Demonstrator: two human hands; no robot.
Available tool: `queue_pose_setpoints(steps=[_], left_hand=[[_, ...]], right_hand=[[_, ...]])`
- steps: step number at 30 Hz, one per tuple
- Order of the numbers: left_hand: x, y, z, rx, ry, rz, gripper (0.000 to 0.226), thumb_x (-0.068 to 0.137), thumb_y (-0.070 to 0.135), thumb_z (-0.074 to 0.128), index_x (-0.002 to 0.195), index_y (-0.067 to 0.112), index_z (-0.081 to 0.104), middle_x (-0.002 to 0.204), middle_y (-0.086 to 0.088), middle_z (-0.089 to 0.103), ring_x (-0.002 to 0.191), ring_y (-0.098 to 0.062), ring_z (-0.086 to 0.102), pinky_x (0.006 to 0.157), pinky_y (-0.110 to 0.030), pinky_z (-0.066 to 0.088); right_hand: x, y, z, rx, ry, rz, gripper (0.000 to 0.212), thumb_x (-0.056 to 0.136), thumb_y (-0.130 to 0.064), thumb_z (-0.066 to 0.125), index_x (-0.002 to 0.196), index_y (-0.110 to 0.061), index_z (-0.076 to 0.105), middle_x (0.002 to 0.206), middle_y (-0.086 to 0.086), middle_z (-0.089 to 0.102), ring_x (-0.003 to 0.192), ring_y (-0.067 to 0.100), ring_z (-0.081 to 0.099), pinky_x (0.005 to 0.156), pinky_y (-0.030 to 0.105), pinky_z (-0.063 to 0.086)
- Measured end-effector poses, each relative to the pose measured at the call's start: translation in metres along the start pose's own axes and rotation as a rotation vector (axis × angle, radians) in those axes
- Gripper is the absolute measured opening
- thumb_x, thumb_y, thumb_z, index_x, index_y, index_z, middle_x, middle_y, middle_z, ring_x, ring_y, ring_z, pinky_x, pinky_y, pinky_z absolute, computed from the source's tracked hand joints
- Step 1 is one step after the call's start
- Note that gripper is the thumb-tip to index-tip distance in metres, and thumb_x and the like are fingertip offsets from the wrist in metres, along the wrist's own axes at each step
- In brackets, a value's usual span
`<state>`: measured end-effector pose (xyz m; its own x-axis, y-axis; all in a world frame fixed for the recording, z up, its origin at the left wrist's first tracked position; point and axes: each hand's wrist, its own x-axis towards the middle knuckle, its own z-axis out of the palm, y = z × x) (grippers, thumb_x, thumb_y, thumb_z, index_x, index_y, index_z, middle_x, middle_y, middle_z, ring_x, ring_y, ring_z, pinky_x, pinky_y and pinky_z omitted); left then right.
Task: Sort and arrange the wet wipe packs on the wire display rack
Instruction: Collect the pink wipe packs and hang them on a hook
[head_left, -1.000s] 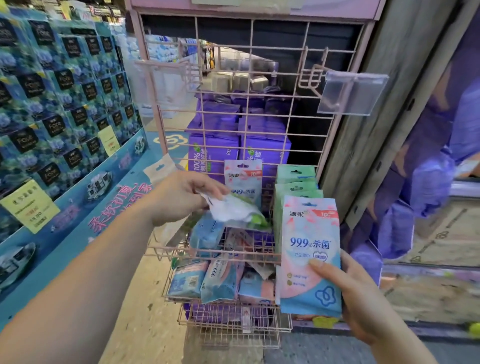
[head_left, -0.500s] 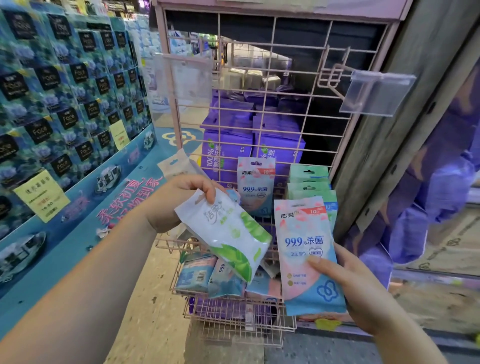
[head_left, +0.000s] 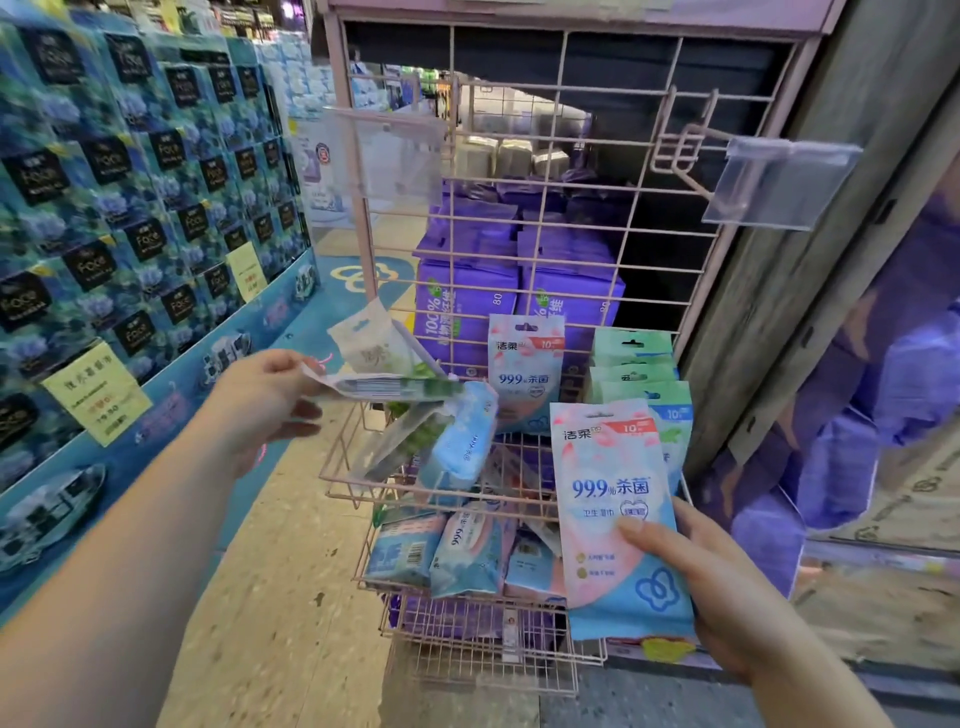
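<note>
A pink wire display rack (head_left: 540, 218) stands ahead, with wire baskets (head_left: 363, 499) low on its front. My left hand (head_left: 260, 395) pinches a white-and-green wet wipe pack (head_left: 387, 387), held nearly flat at the upper basket's left edge. My right hand (head_left: 727, 582) grips a pink-and-blue wet wipe pack (head_left: 615, 514) upright before the rack's right side. Another pink pack (head_left: 524, 374) hangs on a hook behind, beside several green packs (head_left: 636, 364). A white pack (head_left: 371, 340) hangs at the left. Loose blue and pink packs (head_left: 457, 551) lie jumbled in the baskets.
Blue tissue boxes fill a display wall (head_left: 135, 208) on the left, carrying a yellow price tag (head_left: 96, 389). Purple packs (head_left: 467, 301) are stacked behind the rack grid. Clear plastic label holders (head_left: 779, 182) stick out from the upper hooks. A wooden post (head_left: 810, 234) borders the right side.
My left hand lifted the white-and-green pack out of the basket, swung it up and left, and turned it nearly flat. The right hand keeps the pink pack in about the same place.
</note>
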<state>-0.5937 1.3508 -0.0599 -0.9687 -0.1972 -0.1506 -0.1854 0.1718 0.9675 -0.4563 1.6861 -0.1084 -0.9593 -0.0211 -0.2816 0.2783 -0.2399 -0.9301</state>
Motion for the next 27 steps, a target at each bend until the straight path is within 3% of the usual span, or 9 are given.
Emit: queue_pose_setpoints(steps=[3, 5, 7, 9, 13, 17, 20, 25, 27], left_hand=[[-0.012, -0.012, -0.009, 0.274, -0.085, 0.108, 0.017, 0.084, 0.014, 0.070, 0.080, -0.001, 0.063, 0.062, -0.006, 0.059, 0.050, -0.015, 0.052, 0.047, -0.021, 0.045], [-0.020, -0.010, -0.015, 0.441, -0.081, 0.182, 0.024, 0.083, 0.019, 0.072, 0.073, -0.001, 0.064, 0.046, 0.003, 0.058, 0.039, -0.006, 0.050, 0.039, -0.012, 0.038], [-0.027, -0.006, -0.014, 0.598, -0.112, 0.226, 0.026, 0.085, 0.022, 0.069, 0.068, 0.003, 0.065, 0.044, 0.003, 0.059, 0.037, -0.003, 0.050, 0.037, -0.012, 0.038], [-0.031, -0.006, -0.001, 0.807, -0.170, 0.283, 0.025, 0.083, 0.031, 0.070, 0.065, 0.014, 0.065, 0.053, 0.003, 0.064, 0.050, -0.008, 0.060, 0.048, -0.022, 0.046], [-0.037, -0.013, 0.029, 1.195, -0.175, 0.356, 0.026, 0.077, 0.050, 0.065, 0.075, 0.025, 0.061, 0.077, 0.005, 0.063, 0.075, -0.021, 0.056, 0.059, -0.028, 0.039], [-0.051, 0.010, 0.044, 1.247, -0.142, 0.500, 0.067, 0.064, 0.074, 0.062, 0.121, 0.038, 0.055, 0.112, 0.001, 0.058, 0.111, -0.024, 0.053, 0.091, -0.036, 0.041], [-0.061, 0.018, 0.090, 1.152, -0.156, 0.652, 0.070, 0.070, 0.071, 0.058, 0.129, 0.033, 0.050, 0.121, 0.000, 0.053, 0.119, -0.025, 0.045, 0.099, -0.039, 0.035], [-0.057, -0.002, 0.162, 1.441, -0.110, 0.739, 0.045, 0.075, 0.033, 0.056, 0.116, 0.015, 0.054, 0.116, -0.013, 0.053, 0.109, -0.033, 0.047, 0.096, -0.044, 0.029], [-0.048, 0.002, 0.165, 1.516, -0.067, 0.691, 0.046, 0.077, 0.032, 0.058, 0.118, 0.015, 0.051, 0.118, -0.012, 0.056, 0.111, -0.033, 0.050, 0.100, -0.046, 0.028]], right_hand=[[0.005, -0.001, 0.011, -0.003, -0.001, -0.007, 0.046, 0.067, -0.012, 0.068, 0.111, -0.003, 0.060, 0.100, 0.017, 0.075, 0.083, 0.032, 0.074, 0.066, 0.037, 0.062], [0.009, 0.000, 0.015, -0.015, -0.007, -0.004, 0.043, 0.068, -0.011, 0.065, 0.111, -0.005, 0.061, 0.100, 0.015, 0.076, 0.084, 0.032, 0.074, 0.068, 0.037, 0.062], [0.012, -0.001, 0.020, -0.013, -0.003, -0.006, 0.043, 0.069, -0.012, 0.065, 0.111, -0.007, 0.061, 0.101, 0.015, 0.075, 0.087, 0.033, 0.073, 0.069, 0.038, 0.062], [0.015, -0.001, 0.022, -0.001, 0.007, -0.006, 0.042, 0.068, -0.013, 0.065, 0.110, -0.009, 0.062, 0.100, 0.014, 0.076, 0.084, 0.031, 0.074, 0.068, 0.038, 0.062], [0.018, -0.002, 0.022, 0.013, 0.033, -0.010, 0.039, 0.068, -0.013, 0.064, 0.107, -0.009, 0.063, 0.096, 0.014, 0.077, 0.077, 0.028, 0.075, 0.062, 0.035, 0.062], [0.015, -0.004, 0.013, 0.006, 0.055, -0.015, 0.042, 0.069, -0.014, 0.065, 0.111, -0.007, 0.063, 0.102, 0.015, 0.075, 0.084, 0.031, 0.074, 0.069, 0.038, 0.062], [0.013, -0.004, 0.007, 0.003, 0.067, -0.019, 0.043, 0.069, -0.016, 0.066, 0.111, -0.008, 0.063, 0.102, 0.015, 0.075, 0.086, 0.032, 0.073, 0.069, 0.039, 0.062], [0.008, -0.006, 0.003, 0.021, 0.053, -0.029, 0.038, 0.069, -0.014, 0.065, 0.107, -0.010, 0.064, 0.100, 0.015, 0.076, 0.082, 0.030, 0.074, 0.065, 0.037, 0.062], [0.006, -0.007, 0.000, 0.021, 0.057, -0.030, 0.037, 0.070, -0.014, 0.064, 0.107, -0.008, 0.064, 0.099, 0.015, 0.076, 0.079, 0.030, 0.074, 0.062, 0.036, 0.062]])
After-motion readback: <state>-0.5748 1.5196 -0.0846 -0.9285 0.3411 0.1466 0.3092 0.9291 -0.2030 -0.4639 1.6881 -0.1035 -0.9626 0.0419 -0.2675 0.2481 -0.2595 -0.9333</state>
